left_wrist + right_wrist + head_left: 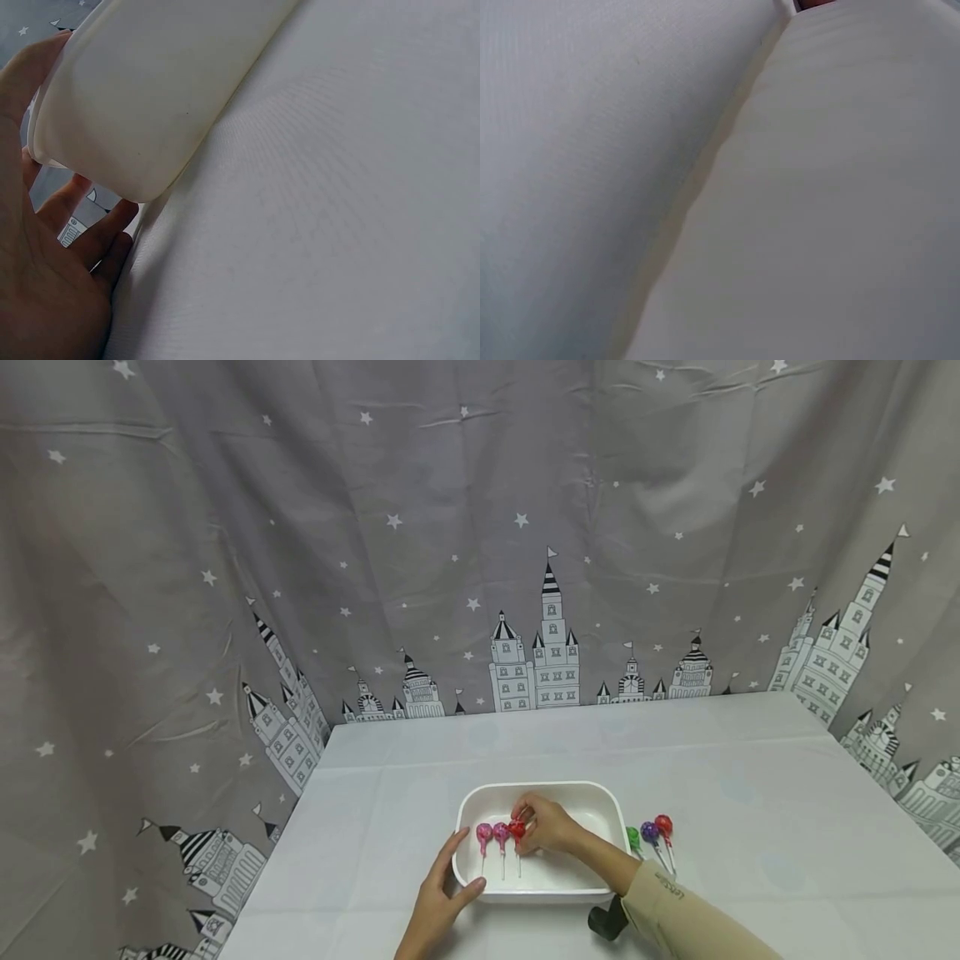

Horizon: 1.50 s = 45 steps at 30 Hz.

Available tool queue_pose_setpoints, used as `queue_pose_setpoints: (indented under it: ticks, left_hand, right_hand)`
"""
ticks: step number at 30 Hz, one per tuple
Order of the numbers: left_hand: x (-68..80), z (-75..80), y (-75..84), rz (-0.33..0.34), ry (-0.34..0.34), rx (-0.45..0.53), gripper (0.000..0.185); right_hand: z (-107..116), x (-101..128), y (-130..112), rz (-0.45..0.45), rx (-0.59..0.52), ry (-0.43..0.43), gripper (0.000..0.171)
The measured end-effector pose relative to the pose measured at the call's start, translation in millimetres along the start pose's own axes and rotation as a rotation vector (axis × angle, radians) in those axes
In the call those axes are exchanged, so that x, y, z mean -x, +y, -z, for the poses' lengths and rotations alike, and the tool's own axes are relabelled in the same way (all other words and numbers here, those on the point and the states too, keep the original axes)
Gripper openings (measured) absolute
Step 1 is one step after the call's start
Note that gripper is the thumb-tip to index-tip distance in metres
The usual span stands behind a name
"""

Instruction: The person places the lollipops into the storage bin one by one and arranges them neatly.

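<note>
Head view: the right hand (547,827) covers part of the red lollipop (517,829), so its grip cannot be judged. A black object (606,922) lies partly behind the sleeve (675,910). Left wrist view: the tray (142,82) runs off the top edge. Right wrist view: only blurred white surfaces.

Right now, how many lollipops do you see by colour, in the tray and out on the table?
Pink lollipops: 2, both in the white tray
Red lollipops: 2, one in the tray at the right hand's fingers, one on the table
Purple lollipop: 1, on the table
Green lollipop: 1, on the table
Total: 6
</note>
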<state>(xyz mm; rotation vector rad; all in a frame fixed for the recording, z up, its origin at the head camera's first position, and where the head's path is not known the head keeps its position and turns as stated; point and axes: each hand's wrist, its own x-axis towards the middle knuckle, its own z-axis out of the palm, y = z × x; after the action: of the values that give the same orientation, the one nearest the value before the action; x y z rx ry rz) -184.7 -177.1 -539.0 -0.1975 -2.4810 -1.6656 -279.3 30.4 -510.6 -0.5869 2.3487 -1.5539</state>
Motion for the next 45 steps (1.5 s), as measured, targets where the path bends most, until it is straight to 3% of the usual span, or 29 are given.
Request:
queue_pose_setpoints:
  ticks: [27,38,45]
  left_hand:
    - [-3.5,1.1,-2.7,-0.014,0.01,0.01,0.069]
    - [-2.1,1.7,0.4,-0.011,0.001,0.012,0.069]
    - [1.5,0.3,1.8,0.012,-0.004,0.013,0.068]
  right_hand:
    - [2,-5,2,0.118,0.219,0.02,0.043]
    - [9,0,-3,0.138,0.283,0.03,0.051]
    - [20,13,-15,0.199,0.325,0.056,0.039]
